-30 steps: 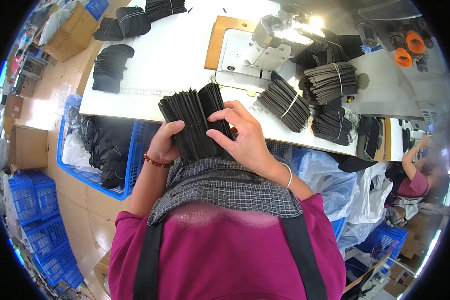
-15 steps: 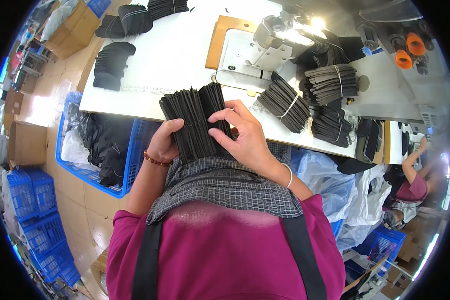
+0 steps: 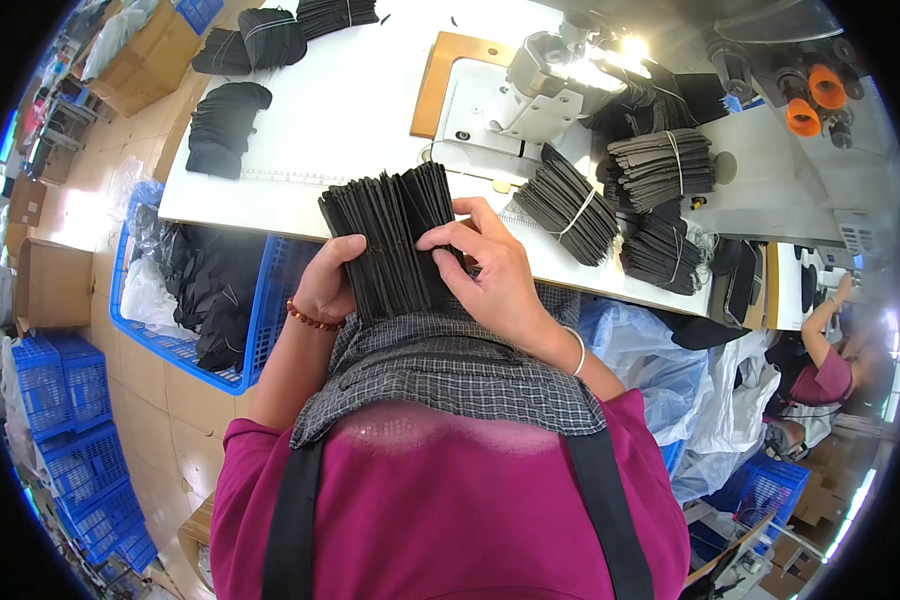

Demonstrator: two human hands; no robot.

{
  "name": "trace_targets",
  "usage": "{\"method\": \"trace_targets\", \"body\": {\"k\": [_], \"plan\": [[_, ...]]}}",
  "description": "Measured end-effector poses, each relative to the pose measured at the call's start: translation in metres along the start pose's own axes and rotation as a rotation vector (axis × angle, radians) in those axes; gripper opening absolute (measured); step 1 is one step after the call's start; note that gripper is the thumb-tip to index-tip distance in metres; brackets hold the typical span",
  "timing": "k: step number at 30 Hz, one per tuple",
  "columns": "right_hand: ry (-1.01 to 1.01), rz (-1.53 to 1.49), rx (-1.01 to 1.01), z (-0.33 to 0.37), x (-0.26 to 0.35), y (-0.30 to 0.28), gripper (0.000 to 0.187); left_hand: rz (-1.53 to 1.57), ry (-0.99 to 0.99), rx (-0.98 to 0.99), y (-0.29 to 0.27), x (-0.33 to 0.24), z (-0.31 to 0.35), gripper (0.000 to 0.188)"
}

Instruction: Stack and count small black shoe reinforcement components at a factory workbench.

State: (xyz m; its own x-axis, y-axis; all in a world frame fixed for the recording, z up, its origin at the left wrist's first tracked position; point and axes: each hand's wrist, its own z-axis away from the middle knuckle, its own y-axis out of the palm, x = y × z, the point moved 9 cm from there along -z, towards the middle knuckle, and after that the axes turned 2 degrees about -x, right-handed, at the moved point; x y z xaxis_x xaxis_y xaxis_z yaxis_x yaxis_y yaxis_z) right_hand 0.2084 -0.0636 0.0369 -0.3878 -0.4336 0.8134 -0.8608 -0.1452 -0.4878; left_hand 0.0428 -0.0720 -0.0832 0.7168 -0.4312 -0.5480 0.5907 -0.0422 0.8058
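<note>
Narrowing: the split in the stack of black pieces [image 3: 382, 250], its right section lying closer to the rest than half a second ago; judged more nearly one block. Location: over the near edge of the white table [image 3: 340, 100], nearer the person than the sewing machine [image 3: 545, 90]. Left hand [image 3: 328, 282]: closed round the stack's left side, thumb on top, other fingers hidden. Right hand [image 3: 500, 275]: partly curled at right, index fingertip touching pieces, thumb drawn toward it; whether pinching, cannot tell.
</note>
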Motion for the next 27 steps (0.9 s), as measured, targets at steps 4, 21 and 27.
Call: {"method": "trace_targets", "body": {"k": [4,21,27], "plan": [[0.014,0.057,0.017,0.0,0.006,-0.002,0.018,-0.015,0.014,0.004,0.002,-0.001,0.0,0.059],[0.019,0.093,0.023,0.001,0.005,-0.003,0.018,-0.007,0.022,0.005,0.013,-0.001,-0.001,0.056],[0.103,0.001,0.061,0.0,-0.002,-0.001,0.019,0.011,0.01,0.014,0.01,0.001,-0.002,0.056]]}}
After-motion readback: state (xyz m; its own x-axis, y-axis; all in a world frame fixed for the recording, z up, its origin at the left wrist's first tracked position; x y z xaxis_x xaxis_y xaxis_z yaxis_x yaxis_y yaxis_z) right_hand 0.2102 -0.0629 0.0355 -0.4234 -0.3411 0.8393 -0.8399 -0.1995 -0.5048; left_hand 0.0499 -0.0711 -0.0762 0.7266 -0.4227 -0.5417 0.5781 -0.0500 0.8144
